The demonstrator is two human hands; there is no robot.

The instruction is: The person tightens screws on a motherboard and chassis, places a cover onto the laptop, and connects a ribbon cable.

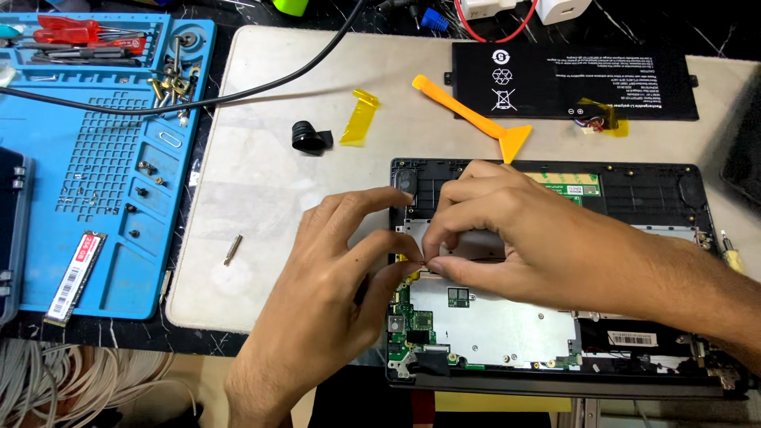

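Mid-disassembly, by the look of it: both hands meeting over the opened laptop base [555, 349], at the seam between the metal shield plate [491, 325] and the empty battery bay above it. Left hand [333, 293] reaching in from the near edge of the bench, wrist low, thumb and forefinger curled toward each other and nearly together, apparently pinching something very small at the shield's upper left corner; too small to name, maybe a bit of yellow tape or a connector tab. Right hand [507, 230] coming across from the right edge, palm down, fingers arched, fingertips pressed together on the same spot, so both grips closed or close to it on a tiny piece hidden between them. Judged next: a fine, steady pull or peel, with little force, away from the green circuit board [416, 325] just below. Laptop base lying near the front right of the pale work mat [254, 190]. Removed black battery [575, 79] flat at the far edge, orange pry tool [476, 119] beside it, yellow tape scrap [361, 116] and a small black part [311, 137] mid-mat, loose screwdriver bit [232, 250] toward the left. Blue parts tray [111, 174] at the left edge, holding screws.
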